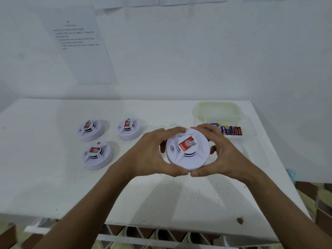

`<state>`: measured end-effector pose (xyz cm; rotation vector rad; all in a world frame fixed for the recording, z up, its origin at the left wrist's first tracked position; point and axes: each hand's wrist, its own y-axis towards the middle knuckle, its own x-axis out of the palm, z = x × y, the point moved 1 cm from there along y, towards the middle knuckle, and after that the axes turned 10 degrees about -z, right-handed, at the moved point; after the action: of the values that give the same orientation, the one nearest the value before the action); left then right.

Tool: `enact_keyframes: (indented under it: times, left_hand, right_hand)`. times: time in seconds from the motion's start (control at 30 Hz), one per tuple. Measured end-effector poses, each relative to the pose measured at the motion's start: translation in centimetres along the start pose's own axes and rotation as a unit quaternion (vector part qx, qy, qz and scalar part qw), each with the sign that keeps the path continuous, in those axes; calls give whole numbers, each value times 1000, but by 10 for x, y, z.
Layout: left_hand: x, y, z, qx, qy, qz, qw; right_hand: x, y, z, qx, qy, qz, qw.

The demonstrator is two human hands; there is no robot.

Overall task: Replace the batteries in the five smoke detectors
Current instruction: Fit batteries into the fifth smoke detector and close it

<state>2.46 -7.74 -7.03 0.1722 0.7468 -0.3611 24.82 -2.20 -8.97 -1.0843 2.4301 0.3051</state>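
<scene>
Both hands up over the white bench (53, 177), arms reaching in from the near edge, forearms angled toward each other. Left hand (152, 155) and right hand (226, 153) cup one white smoke detector (188, 151) betw. them, held above the bench right of centre. Left fingers curl round its far-left rim, right fingers round the far-right rim; both thumbs run under the near rim, tips almost touching. Detector faces up w/ red label (186, 143) on the raised centre, tilted a bit toward the camera. Three more detectors sit on the bench to the left, well apart from the hands: far-left detector (90, 130), far-middle detector (129, 129), near-left detector (98, 155), all label-up. Fifth one can't be seen. Far right of the bench: clear plastic container (217, 110), and just nearer, a clear tray (249, 128) w/ a row of batteries (231, 130), blue and red/dark, partly hidden behind the right hand's fingers. Printed sheet (77, 45) on the wall far left, text too blurred to read.
</scene>
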Motion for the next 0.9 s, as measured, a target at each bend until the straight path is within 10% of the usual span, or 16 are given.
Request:
enact_keyframes:
  times: [0.9]
  left_hand:
    - [-2,-2,18,15,-31,-1,999]
  right_hand:
    - [-4,-4,-1,2,-2,4,1000]
